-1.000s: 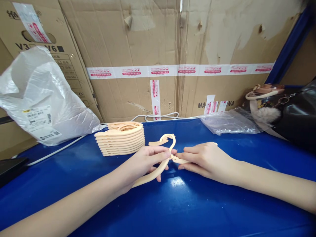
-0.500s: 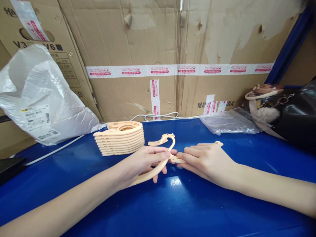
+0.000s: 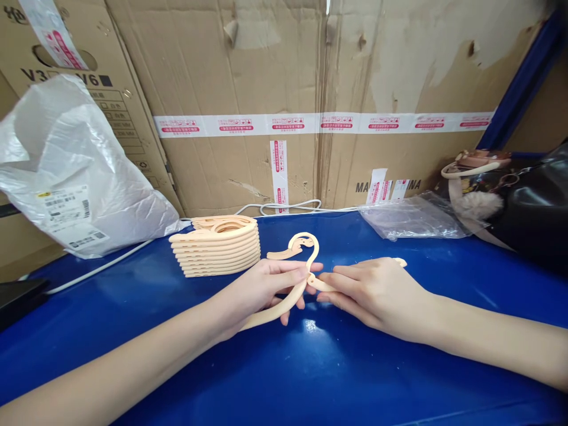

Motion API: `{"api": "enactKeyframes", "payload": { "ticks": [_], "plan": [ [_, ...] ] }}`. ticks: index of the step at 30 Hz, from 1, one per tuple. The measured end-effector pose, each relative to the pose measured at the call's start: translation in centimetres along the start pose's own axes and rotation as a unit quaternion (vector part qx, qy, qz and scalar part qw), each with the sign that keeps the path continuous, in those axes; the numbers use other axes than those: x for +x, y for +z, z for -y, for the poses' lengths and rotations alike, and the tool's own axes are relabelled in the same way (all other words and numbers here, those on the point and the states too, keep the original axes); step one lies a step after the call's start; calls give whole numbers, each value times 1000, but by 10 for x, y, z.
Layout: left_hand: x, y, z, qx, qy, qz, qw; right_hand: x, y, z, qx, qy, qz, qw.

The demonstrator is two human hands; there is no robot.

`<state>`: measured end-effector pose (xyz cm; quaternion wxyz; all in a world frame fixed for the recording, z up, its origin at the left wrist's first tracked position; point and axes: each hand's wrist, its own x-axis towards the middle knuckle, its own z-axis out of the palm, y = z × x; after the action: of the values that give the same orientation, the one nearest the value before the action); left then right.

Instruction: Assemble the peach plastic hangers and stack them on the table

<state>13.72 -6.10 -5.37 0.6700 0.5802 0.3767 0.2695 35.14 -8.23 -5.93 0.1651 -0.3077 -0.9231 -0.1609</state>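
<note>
Between my hands is a cream plastic folding hanger (image 3: 275, 312), its hook (image 3: 316, 245) pointing away from me. My left hand (image 3: 260, 293) wraps round one arm of it, the thumb pressed near the joint below the hook. The fingers of my right hand (image 3: 373, 293) close over the other arm (image 3: 323, 286), whose tip pokes out past the knuckles. Just behind the hook lies a separate cream plastic piece (image 3: 284, 253), partly hidden by it. A neat stack of folded cream hangers (image 3: 217, 251) stands beyond my left hand.
A white plastic mailer bag (image 3: 89, 177) leans at the left, near a dark flat object (image 3: 20, 299). Large cardboard boxes (image 3: 239, 71) wall off the back of the blue table (image 3: 284, 378). A white cable, clear plastic bag (image 3: 412, 219) and black handbag (image 3: 532, 207) lie behind.
The hanger has turned slightly in my hands, so its hook shows rounder and a little farther up. Both hands keep their hold and have barely shifted.
</note>
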Motion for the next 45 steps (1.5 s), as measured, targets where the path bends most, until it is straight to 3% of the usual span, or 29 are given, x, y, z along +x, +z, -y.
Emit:
{"api": "enactKeyframes", "payload": {
  "ticks": [10,13,16,21,25,32,37,41,45],
  "plan": [
    [3,-1,1,95,21,14,995,3,-8,3,86,49,57,993],
    [3,1,2,183,24,17,983,5,-8,1,113,63,72,989],
    [-3,6,4,340,54,-10,939,6,-7,-6,143,66,98,983],
    [-17,18,4,590,152,-65,790,9,-4,-22,165,89,50,981],
    [-17,19,4,620,156,-60,767,9,-3,-29,145,105,-6,984],
    [-15,16,9,639,168,-70,747,6,-4,-29,115,52,-85,988],
    [-14,15,12,654,205,-77,724,6,-8,-24,117,67,-32,990],
    [-14,18,14,705,238,-47,666,6,-5,-22,172,108,3,979],
    [-15,19,18,721,322,-50,612,5,-2,-20,217,169,16,961]
  ]
}}
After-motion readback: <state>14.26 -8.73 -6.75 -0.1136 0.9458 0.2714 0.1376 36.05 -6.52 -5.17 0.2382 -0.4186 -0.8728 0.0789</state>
